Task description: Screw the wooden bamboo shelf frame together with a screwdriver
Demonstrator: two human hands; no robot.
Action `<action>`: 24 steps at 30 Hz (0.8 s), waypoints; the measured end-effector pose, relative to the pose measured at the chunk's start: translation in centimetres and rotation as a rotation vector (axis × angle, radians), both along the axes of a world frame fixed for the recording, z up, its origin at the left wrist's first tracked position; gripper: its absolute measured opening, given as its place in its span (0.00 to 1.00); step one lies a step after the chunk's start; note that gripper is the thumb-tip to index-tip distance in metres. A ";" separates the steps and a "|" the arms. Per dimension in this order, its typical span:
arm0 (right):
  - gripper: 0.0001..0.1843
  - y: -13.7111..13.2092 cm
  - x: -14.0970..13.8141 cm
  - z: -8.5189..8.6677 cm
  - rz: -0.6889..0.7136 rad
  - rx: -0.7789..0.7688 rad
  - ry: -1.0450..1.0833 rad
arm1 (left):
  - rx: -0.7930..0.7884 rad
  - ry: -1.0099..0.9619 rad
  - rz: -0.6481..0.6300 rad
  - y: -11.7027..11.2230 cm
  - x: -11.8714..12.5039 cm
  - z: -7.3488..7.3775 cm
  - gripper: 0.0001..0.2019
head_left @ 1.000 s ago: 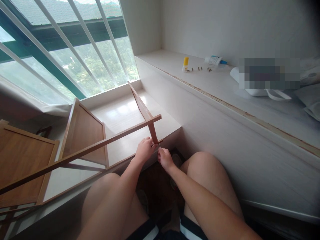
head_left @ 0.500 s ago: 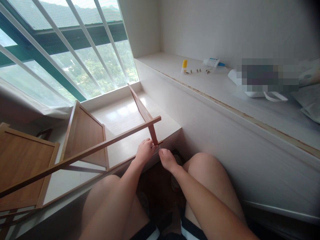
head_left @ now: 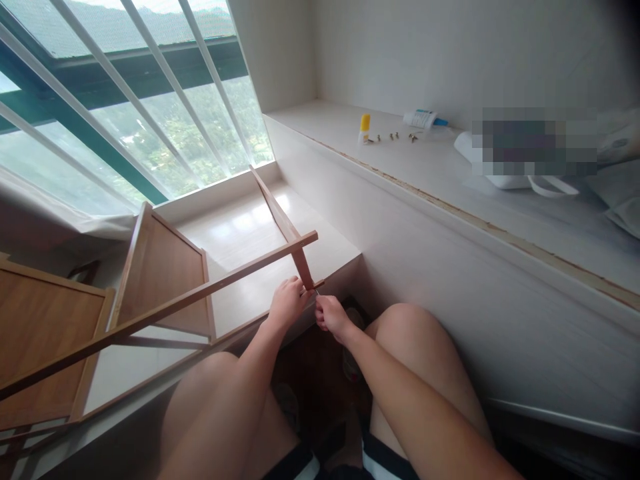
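Note:
A brown wooden shelf frame [head_left: 165, 310] lies tilted across a low white ledge [head_left: 250, 233] in front of my knees. My left hand [head_left: 287, 301] is wrapped round the frame's near corner, where a short upright bar [head_left: 303, 265] meets the lower rail. Right beside that corner, my right hand [head_left: 329, 315] is pinched shut on a small thin metal piece that I cannot name, its tip touching the joint. Two wooden shelf panels [head_left: 160, 270] stand inside the frame on the left.
A higher white counter [head_left: 450, 200] runs along the right, carrying a yellow-capped glue stick [head_left: 365, 128], several loose screws [head_left: 395, 137], a white tube [head_left: 423, 119] and a white bag. A barred window [head_left: 125, 100] fills the upper left. My bare knees sit below.
My right hand dipped slightly and came back up against the corner joint. My left hand stayed on the frame. The view shifted a little.

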State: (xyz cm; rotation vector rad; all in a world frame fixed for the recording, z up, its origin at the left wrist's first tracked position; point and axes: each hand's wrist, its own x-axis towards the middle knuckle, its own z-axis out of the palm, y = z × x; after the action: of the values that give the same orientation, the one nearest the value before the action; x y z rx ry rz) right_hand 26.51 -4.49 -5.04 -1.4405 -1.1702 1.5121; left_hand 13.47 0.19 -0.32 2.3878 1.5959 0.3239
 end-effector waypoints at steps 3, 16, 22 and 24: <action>0.18 -0.5 -0.4 0.2 0.001 -0.087 0.439 | 0.006 0.008 0.005 0.0 0.1 0.0 0.07; 0.20 -1.3 -1.0 0.3 -0.122 -0.306 1.145 | 0.012 -0.015 -0.010 -0.2 0.1 0.2 0.07; 0.18 -1.4 -1.8 -0.4 -0.271 -0.172 0.880 | 0.007 0.004 -0.019 -0.1 0.0 0.0 0.07; 0.18 -1.3 -1.9 -0.5 -0.303 -0.137 0.802 | -0.002 0.003 -0.017 -0.2 0.0 0.0 0.08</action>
State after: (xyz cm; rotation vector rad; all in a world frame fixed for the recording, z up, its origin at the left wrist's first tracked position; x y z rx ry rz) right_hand 24.59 -5.78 -5.57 -0.8746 -0.3531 1.7169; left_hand 13.48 0.03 -0.28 2.3999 1.5753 0.3157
